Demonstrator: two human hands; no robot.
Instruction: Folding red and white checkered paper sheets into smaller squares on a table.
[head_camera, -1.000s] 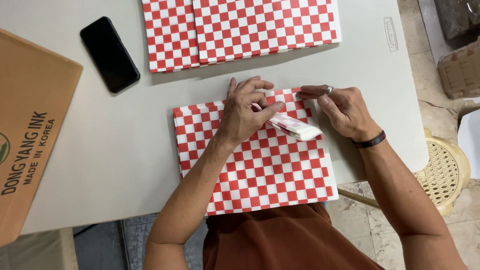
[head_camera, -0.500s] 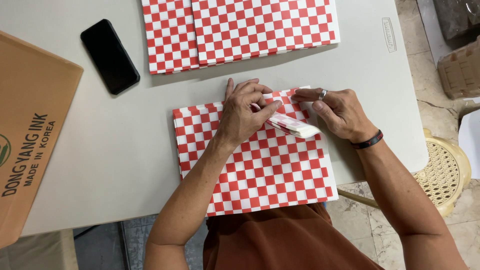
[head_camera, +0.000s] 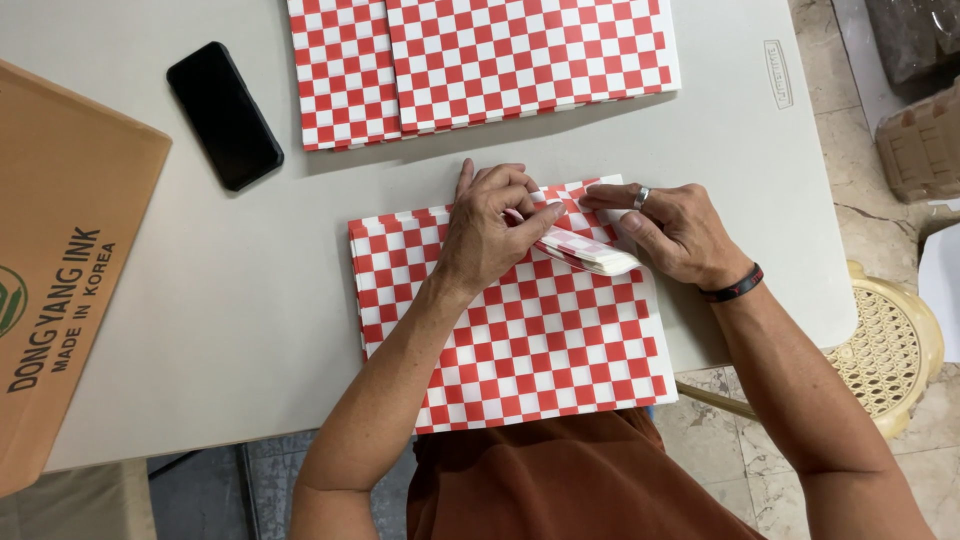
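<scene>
A stack of red and white checkered paper sheets (head_camera: 520, 340) lies on the grey table (head_camera: 250, 300) right in front of me. Its top right corner is curled up into a fold (head_camera: 585, 250). My left hand (head_camera: 490, 230) pinches that fold between thumb and fingers. My right hand (head_camera: 675, 232), with a ring and a black wristband, rests flat on the far right corner of the sheet, its fingertips against the fold.
A second pile of checkered sheets (head_camera: 480, 60) lies at the table's far edge. A black phone (head_camera: 224, 114) lies at far left. A brown cardboard box (head_camera: 60, 260) stands at the left edge. A yellow stool (head_camera: 890, 340) sits on the tiled floor at right.
My hands have stayed on the fold; the fingers have shifted only slightly along the sheet's top right corner.
</scene>
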